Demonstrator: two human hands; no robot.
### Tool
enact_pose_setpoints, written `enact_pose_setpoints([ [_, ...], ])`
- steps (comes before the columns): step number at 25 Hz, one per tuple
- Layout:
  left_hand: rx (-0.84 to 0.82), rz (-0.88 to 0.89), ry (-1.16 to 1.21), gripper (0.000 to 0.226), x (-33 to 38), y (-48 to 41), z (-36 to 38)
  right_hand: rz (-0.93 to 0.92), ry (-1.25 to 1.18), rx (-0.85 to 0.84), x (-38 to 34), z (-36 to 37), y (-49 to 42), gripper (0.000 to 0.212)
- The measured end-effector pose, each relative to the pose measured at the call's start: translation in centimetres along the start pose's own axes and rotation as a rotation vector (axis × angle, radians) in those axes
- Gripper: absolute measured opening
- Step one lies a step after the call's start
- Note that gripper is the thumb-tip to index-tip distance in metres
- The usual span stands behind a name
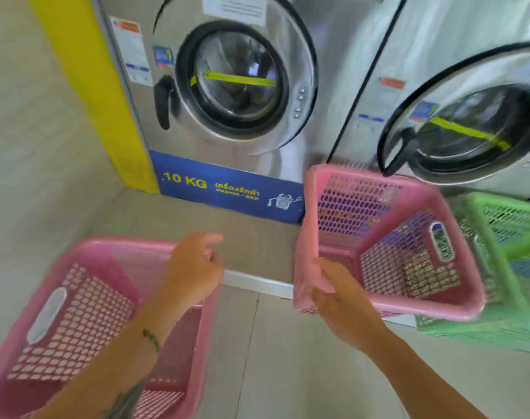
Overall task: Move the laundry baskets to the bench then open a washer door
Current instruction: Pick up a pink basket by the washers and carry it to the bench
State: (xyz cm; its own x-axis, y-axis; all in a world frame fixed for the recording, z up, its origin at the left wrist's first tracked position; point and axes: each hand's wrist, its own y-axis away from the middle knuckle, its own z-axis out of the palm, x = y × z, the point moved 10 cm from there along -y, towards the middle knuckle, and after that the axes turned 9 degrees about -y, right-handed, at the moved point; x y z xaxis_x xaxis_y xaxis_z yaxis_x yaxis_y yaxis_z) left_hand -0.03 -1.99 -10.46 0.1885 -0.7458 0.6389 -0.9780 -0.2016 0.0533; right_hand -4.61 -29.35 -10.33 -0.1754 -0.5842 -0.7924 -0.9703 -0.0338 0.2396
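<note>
Steel washers point(197, 146) stand shut behind the tiled floor point(272, 358), where the right hand point(339, 303) clasps the near rim of a tilted pink basket point(424, 309) beside the green basket point(499, 204) — the left hand point(188, 273) lies over the rim of the second pink basket point(76, 322), grip unclear — so level both before carrying.

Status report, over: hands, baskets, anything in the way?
Left hand at left pink basket rim, grip unclear. Right hand grips right pink basket, tilted. Washer door shut. Green basket close beside right pink basket.
</note>
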Motion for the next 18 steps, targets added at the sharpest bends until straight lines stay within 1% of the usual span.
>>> enact_pose_setpoints([
  [3, -0.047, 0.073, -0.02, 0.04, 9.4, -1.1, 7.1, -0.03, -0.063, 0.071, 3.3, -9.3, -1.2, 0.05],
  [5, -0.089, 0.128, -0.078, 0.041, 14.7, -1.6, 11.8, -0.022, -0.041, 0.11, 6.5, -14.8, -2.4, 0.053],
  [6, -0.084, 0.18, -0.15, 0.041, 17.2, -2.1, 14.0, -0.017, -0.004, 0.143, 8.6, -17.8, -3.2, 0.055],
  [8, -0.066, 0.255, -0.372, 0.053, 20.1, -3.9, 17.3, -0.01, 0.122, 0.229, 12.6, -22.9, -5.2, 0.058],
  [10, -0.056, 0.222, -0.549, 0.067, 20.6, -6.1, 19.4, -0.01, 0.227, 0.287, 15.8, -26.9, -7.0, 0.064],
  [11, -0.05, 0.2, -0.606, 0.072, 20.5, -7.1, 20.2, 0.007, 0.268, 0.291, 17.5, -28.3, -7.9, 0.07],
  [13, -0.048, 0.18, -0.687, 0.081, 19.6, -7.8, 21.5, 0.058, 0.342, 0.243, 20.5, -29.6, -9.8, 0.084],
  [14, -0.05, 0.177, -0.711, 0.084, 19.1, -7.9, 22.2, 0.058, 0.348, 0.211, 21.8, -29.6, -10.9, 0.087],
  [16, -0.063, 0.165, -0.726, 0.09, 17.9, -7.6, 23.6, 0.018, 0.327, 0.179, 23.2, -29.0, -12.6, 0.087],
  [18, -0.056, 0.129, -0.707, 0.095, 16.9, -7.3, 24.4, 0.011, 0.352, 0.2, 24.4, -28.6, -13.4, 0.085],
])
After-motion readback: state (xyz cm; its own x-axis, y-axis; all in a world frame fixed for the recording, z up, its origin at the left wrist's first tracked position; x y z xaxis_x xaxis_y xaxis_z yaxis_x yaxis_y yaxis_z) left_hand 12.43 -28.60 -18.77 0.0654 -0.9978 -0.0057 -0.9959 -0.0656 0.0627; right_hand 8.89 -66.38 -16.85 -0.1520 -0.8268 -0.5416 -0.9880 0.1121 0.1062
